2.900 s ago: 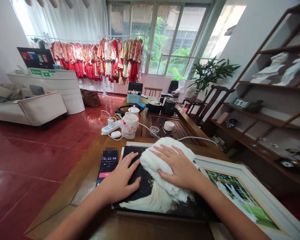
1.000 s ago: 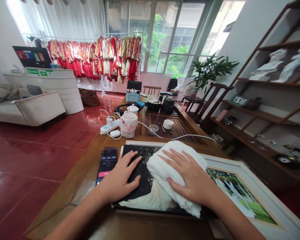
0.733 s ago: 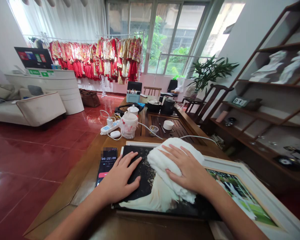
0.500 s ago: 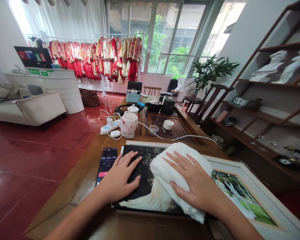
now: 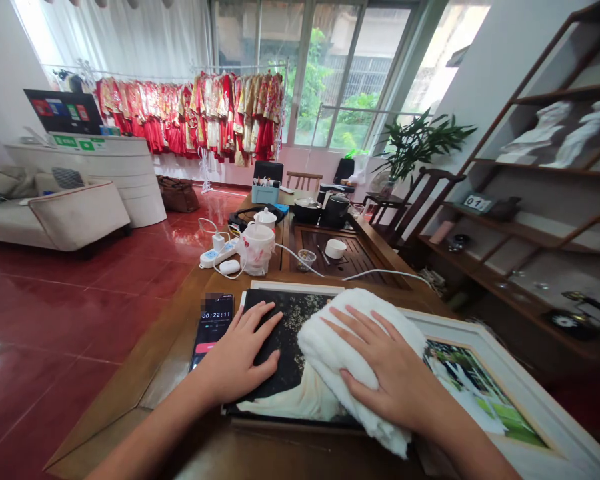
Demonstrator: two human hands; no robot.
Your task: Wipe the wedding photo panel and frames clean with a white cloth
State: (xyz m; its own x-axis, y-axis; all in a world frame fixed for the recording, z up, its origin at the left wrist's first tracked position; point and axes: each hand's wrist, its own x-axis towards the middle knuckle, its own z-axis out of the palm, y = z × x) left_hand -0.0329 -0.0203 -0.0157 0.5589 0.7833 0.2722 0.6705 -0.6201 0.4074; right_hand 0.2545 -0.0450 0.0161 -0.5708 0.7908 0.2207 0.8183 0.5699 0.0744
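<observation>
A dark photo panel (image 5: 280, 353) with a pale draped dress and small light specks in its picture lies on the wooden table before me. My left hand (image 5: 247, 350) rests flat on its left side, fingers spread. Over the right part is a folded white towel (image 5: 325, 340), which hides that area. My right hand (image 5: 385, 367) presses on the towel from above with fingers stretched out and apart. Just left of my left hand lies a phone (image 5: 213, 327) with a running timer.
To the right lies a white-framed photo (image 5: 485, 390), partly under my right arm. Beyond the panel stand a white wrapped cup (image 5: 257, 250), a power strip (image 5: 220, 253), a small white bowl (image 5: 335, 249) and a clear tub (image 5: 307, 259). A white cable (image 5: 395, 272) crosses the table.
My right hand and the towel have shifted slightly, the towel's lower edge coming a little nearer to me. My left hand stays in place on the panel. The phone's timer has advanced one second.
</observation>
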